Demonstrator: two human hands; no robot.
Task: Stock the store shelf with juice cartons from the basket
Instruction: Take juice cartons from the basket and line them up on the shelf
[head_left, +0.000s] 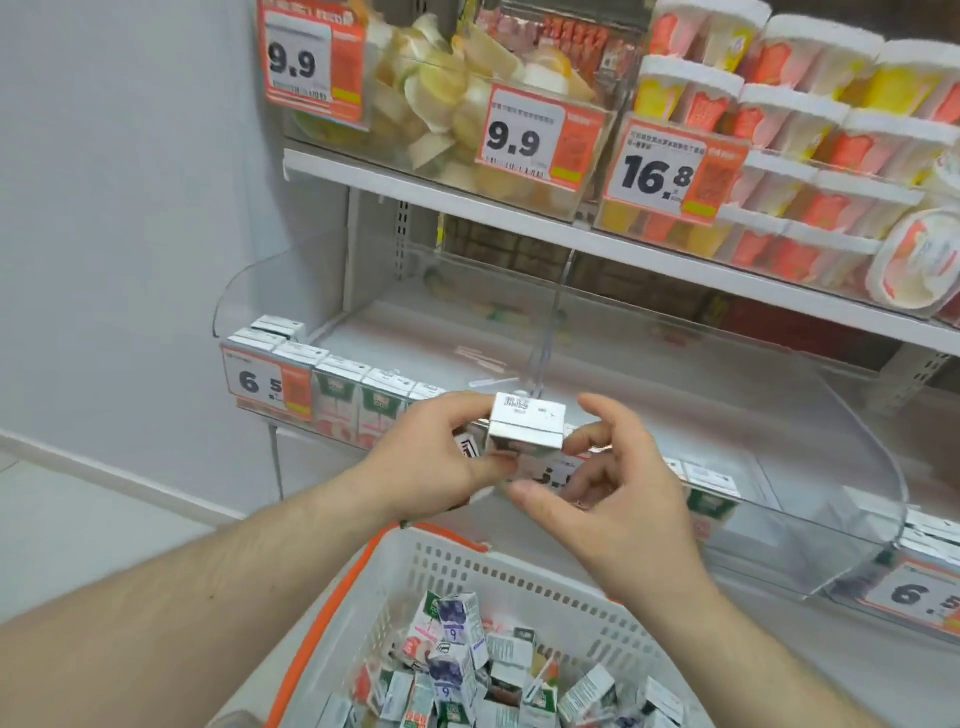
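I hold one small white juice carton (525, 425) between both hands, above the basket and in front of the lower shelf. My left hand (431, 457) grips its left side and my right hand (613, 488) pinches its right and underside. Below, a white basket with an orange rim (441, 571) holds several loose juice cartons (457, 654) lying jumbled. On the lower shelf (441, 353) a row of green and pink juice cartons (358, 405) stands at the left front behind a clear guard.
A 6.5 price tag (267, 387) hangs at the shelf's left front and another price tag (919, 597) at the right. A clear divider (550, 332) splits the lower shelf. The upper shelf holds fruit packs (441, 104) and stacked cups (810, 156). A grey wall is on the left.
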